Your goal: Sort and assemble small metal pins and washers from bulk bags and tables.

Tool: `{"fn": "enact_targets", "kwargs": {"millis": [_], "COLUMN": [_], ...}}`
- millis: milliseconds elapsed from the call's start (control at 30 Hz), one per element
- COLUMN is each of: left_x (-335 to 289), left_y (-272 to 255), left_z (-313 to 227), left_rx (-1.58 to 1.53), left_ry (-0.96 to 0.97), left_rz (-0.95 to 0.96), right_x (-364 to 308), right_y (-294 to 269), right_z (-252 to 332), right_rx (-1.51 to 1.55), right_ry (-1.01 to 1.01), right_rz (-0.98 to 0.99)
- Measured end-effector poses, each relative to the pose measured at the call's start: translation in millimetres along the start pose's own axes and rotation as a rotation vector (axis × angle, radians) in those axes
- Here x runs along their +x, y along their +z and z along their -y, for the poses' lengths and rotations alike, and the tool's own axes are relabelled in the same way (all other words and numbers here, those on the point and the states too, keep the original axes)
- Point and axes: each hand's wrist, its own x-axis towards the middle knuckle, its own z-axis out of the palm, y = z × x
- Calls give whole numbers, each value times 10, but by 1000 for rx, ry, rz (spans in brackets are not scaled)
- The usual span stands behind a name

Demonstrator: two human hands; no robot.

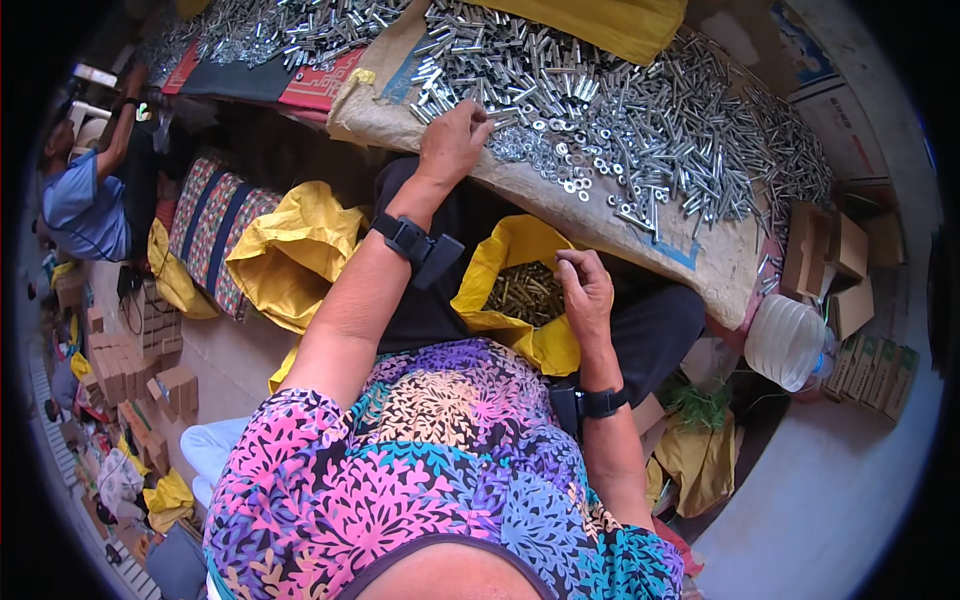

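Observation:
My left hand (pixel 455 145) is at the near edge of the sacking-covered table, its thumb and fingers pinched together. Whatever they hold is too small or hidden to name. Beside it lie a heap of silvery metal bolts or sleeves (pixel 560 85) and a scatter of flat washers (pixel 575 165). Over the right side of an open yellow sack (pixel 480 270) in my lap is my right hand (pixel 587 290), its fingers curled against the thumb. I cannot make out anything in them. Many brass-coloured bolt-like pieces (pixel 525 293) lie inside the sack.
A second open yellow sack (pixel 297 255) stands to the left, near a patterned striped bag (pixel 215 225). At the right are a clear plastic jug (pixel 785 342), small cardboard boxes (pixel 808 250) and green leaves (pixel 700 402). Another person (pixel 90 195) is at the far left.

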Motion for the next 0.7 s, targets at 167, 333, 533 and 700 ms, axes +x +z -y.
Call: {"fn": "enact_targets", "kwargs": {"millis": [167, 333, 533, 700], "left_x": [-20, -13, -26, 11], "left_y": [-13, -35, -51, 28], "left_z": [-2, -23, 16, 34], "left_rx": [41, 93, 74, 92], "left_ry": [-6, -16, -51, -22], "left_rz": [8, 50, 71, 25], "right_x": [-52, -128, -178, -210], "right_y": [-18, -1, 22, 28], "right_z": [32, 3, -52, -142], "right_rx": [-17, 10, 0, 23], "right_ry": [-2, 3, -11, 1], "right_rz": [13, -2, 7, 1]}}
